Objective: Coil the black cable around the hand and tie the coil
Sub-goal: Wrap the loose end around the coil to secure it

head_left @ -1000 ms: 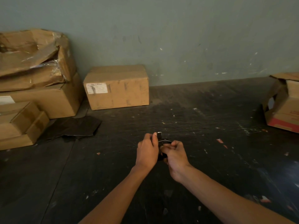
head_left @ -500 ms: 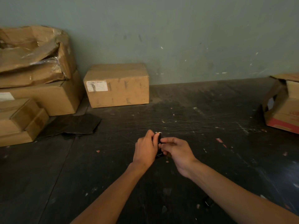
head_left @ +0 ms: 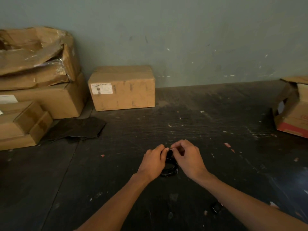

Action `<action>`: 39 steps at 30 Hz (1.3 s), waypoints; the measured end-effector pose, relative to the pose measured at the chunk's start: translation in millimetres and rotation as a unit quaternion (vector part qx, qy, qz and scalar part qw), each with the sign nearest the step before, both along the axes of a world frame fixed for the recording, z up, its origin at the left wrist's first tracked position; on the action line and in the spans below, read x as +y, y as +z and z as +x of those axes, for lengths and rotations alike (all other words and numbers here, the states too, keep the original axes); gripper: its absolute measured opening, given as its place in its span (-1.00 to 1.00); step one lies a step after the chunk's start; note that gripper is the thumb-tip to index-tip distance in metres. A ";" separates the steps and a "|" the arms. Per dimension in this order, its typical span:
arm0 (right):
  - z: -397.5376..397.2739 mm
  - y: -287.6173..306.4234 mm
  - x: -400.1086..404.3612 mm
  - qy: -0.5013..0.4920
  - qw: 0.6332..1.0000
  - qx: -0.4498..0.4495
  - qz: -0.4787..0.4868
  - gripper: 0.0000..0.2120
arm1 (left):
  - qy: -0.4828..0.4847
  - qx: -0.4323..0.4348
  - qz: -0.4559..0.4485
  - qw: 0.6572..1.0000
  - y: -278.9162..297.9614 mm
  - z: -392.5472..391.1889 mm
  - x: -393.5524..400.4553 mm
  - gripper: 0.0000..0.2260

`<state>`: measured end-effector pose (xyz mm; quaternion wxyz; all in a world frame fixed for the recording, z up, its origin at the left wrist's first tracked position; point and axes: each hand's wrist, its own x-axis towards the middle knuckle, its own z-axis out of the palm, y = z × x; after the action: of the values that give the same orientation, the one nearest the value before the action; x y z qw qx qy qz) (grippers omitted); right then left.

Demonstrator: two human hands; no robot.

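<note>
Head view, L to R: crushed cardboard box point(head_left: 33, 54) sits on a bigger carton point(head_left: 55, 100) at far L, w/ a small flat carton point(head_left: 23, 124) in front; black sheets point(head_left: 78, 129) lie on the dark tabletop point(head_left: 116, 180) beside them. Closed box w/ white label point(head_left: 122, 88) stands against the green wall point(head_left: 183, 30). Centre: left hand point(head_left: 154, 161) w/ fingers curled, thumb tip meeting the right hand point(head_left: 187, 157) thumb and forefinger over the top of the black cable point(head_left: 169, 169), both in a pinch grip on it. Cable coil hangs between the hands, its lower loops showing just under them, near or touching the tabletop, can't tell which. Small black item point(head_left: 216, 207) by the right forearm, too blurred to ID. Open box w/ red band point(head_left: 293, 114) at far R.
</note>
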<state>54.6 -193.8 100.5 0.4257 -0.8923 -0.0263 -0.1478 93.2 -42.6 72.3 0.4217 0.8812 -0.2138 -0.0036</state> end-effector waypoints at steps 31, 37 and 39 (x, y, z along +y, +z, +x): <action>1.7 4.1 -5.3 0.021 0.980 0.122 0.158 -0.77 | -0.052 -0.003 -0.021 0.998 8.7 1.8 3.8 -0.77; 6.9 4.9 -9.3 0.014 0.964 0.181 0.196 -0.93 | -0.047 0.016 -0.061 0.997 15.6 0.5 3.6 -0.79; 9.0 8.1 -11.4 -0.002 0.963 0.163 0.216 -0.89 | -0.034 0.043 -0.117 0.992 17.3 -0.4 0.8 -0.88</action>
<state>63.6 -205.2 108.7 0.6062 -0.7915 0.0780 -0.0035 92.8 -41.8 89.6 0.5299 0.8171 -0.2248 -0.0310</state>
